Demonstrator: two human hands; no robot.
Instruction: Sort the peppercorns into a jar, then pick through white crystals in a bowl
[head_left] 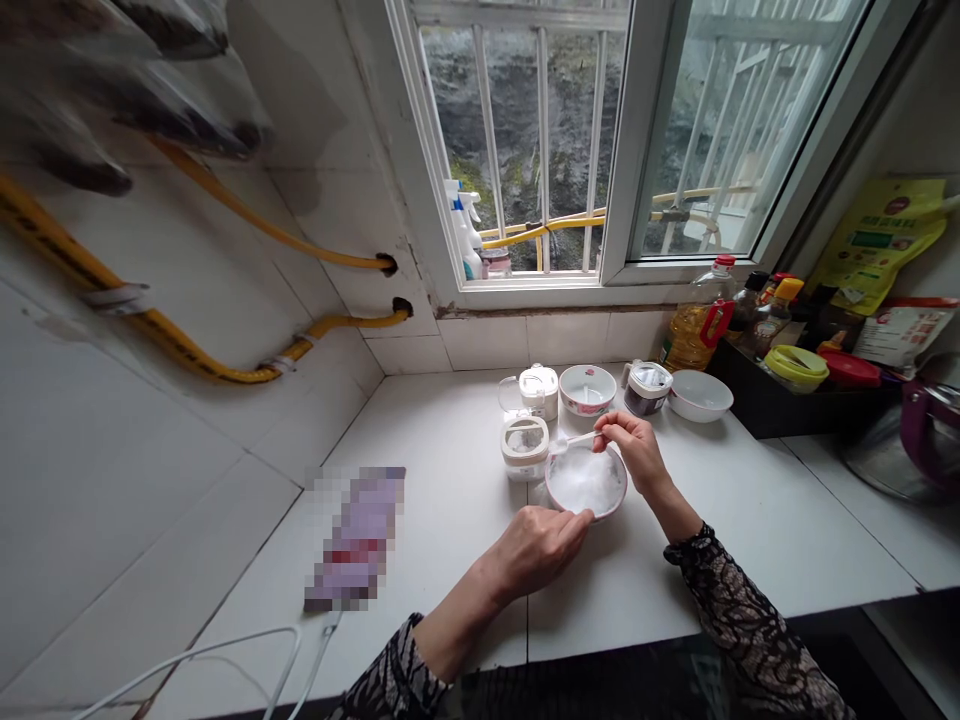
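Observation:
A bowl with a pink rim [623, 488] stands on the white counter, filled with white powder [586, 482]. My left hand [541, 545] is closed on the bowl's near rim. Pinched in my right hand [627, 446] is a small white spoon [574, 440], held over the bowl's far left side. A lidded clear jar [525, 450] stands left of the bowl, close beside it. Behind it are a white container [541, 390], its clear lid raised, and a flowered bowl [587, 390]. Further right stand a jar with dark contents [646, 388] and a plain white bowl [700, 396].
An oil bottle [694, 325] and a black rack [765, 395] of condiments stand at the back right, with a kettle [900, 450] beyond. A blurred purple object [360, 540] with a cable lies on the left. A dark edge runs along the counter's front.

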